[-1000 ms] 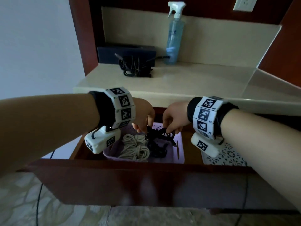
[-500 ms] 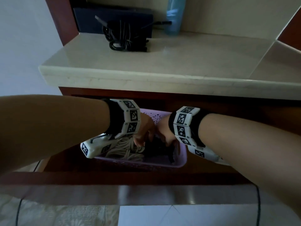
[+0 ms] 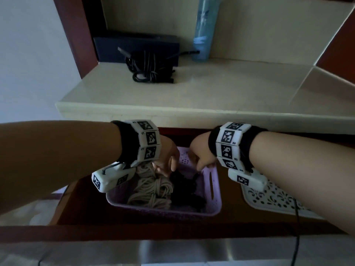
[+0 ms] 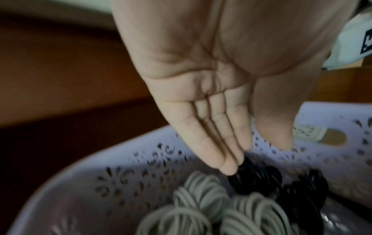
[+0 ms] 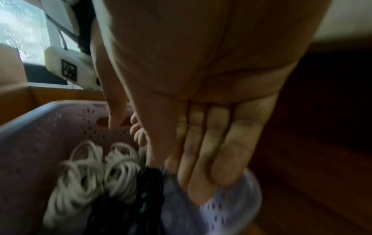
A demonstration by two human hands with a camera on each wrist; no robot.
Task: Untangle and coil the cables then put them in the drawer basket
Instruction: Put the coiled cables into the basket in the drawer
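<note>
A lilac perforated basket (image 3: 215, 191) sits in the open drawer. Inside it, white coiled cables (image 3: 153, 191) lie on the left and a black coiled cable (image 3: 184, 189) lies on the right. My left hand (image 3: 165, 168) hangs over the basket's far side with straight fingers (image 4: 221, 151) whose tips are at the black coil (image 4: 261, 179). My right hand (image 3: 200, 163) is beside it, with its fingers (image 5: 221, 151) straight and pointing down into the basket (image 5: 40, 127) next to the black coil (image 5: 149, 190). Neither hand grips anything.
On the countertop lie another black cable bundle (image 3: 151, 70), a dark box (image 3: 134, 46) and a blue spray bottle (image 3: 203, 31). A white perforated tray (image 3: 272, 198) fills the drawer's right side. The drawer front (image 3: 172, 233) is nearest me. A thin wire (image 3: 296, 217) hangs by my right arm.
Both hands held the black coil above the basket, lowered it inside, and now have let go with fingers straightened. The head view has tilted and shifted.
</note>
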